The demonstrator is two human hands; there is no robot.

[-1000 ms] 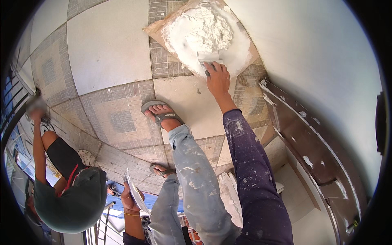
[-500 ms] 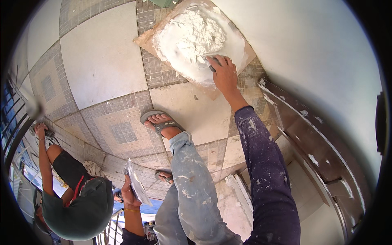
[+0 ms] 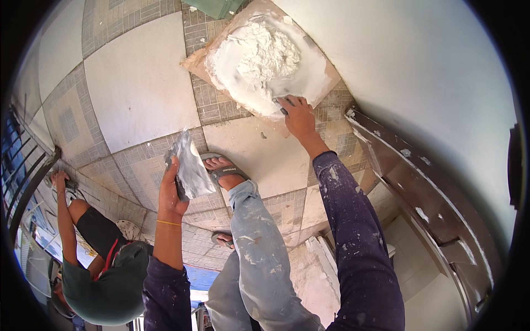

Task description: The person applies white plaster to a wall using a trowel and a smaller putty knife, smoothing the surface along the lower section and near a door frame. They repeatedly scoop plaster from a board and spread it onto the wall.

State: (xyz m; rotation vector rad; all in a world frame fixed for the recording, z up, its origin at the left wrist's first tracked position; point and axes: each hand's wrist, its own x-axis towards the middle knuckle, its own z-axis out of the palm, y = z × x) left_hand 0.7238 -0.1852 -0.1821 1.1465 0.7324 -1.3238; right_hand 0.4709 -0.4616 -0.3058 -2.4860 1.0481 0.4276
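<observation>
My left hand (image 3: 172, 196) is closed around the dark edge of a wide metal scraper (image 3: 196, 168), whose flat shiny face is smeared with white. It is raised over the tiles, left of my sandalled foot (image 3: 225, 171). My right hand (image 3: 300, 122) grips the dark handle of a putty knife (image 3: 282, 105). The knife's blade is mostly hidden at the near edge of the white plaster, below the heap. That thick, lumpy plaster heap (image 3: 268, 55) lies on a brown board (image 3: 197, 59) on the floor, with a thin white layer spread around it.
A white wall (image 3: 419, 60) runs along the right, with a paint-splashed dark brown door frame (image 3: 397, 149) at its foot. Another person (image 3: 110, 281) crouches at lower left beside a dark metal railing (image 3: 33, 193). A green object (image 3: 216, 7) lies beyond the board.
My left hand has come up and forward with the scraper, from near my legs to over the tiles. My right hand has drawn the putty knife slightly toward me, away from the heap.
</observation>
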